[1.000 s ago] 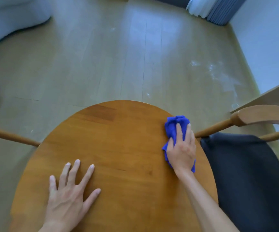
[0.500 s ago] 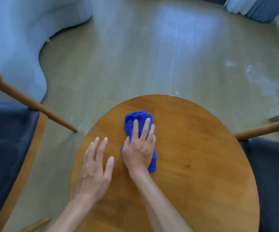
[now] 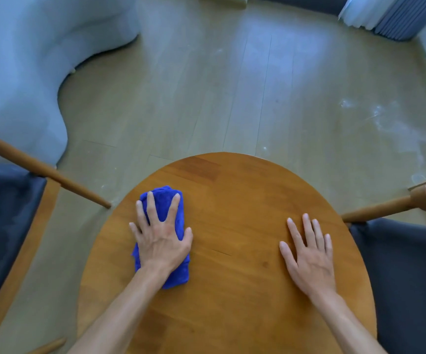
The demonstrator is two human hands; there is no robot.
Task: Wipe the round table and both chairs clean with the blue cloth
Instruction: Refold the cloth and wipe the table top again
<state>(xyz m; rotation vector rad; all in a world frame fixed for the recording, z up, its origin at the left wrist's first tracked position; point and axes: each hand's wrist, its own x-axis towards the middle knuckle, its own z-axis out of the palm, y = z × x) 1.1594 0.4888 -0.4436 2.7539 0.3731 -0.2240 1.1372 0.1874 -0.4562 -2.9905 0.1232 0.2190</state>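
The round wooden table (image 3: 235,198) fills the lower middle of the head view. A folded blue cloth (image 3: 164,200) lies on its left part. My left hand (image 3: 162,241) presses flat on the cloth with fingers spread and straight. My right hand (image 3: 309,256) rests flat on the bare tabletop at the right, apart from the cloth. One chair with a dark seat (image 3: 0,221) and a wooden rail (image 3: 41,167) stands at the left. The other chair's dark seat (image 3: 411,282) and wooden arm (image 3: 385,206) are at the right.
A pale curved sofa (image 3: 15,72) occupies the upper left. Curtains (image 3: 385,14) hang at the top right corner. Light wood flooring (image 3: 232,85) with whitish smudges at the right stretches beyond the table.
The cloth passed from my right hand to my left hand. My right hand let go and moved to the table's right side. The view shifted slightly.
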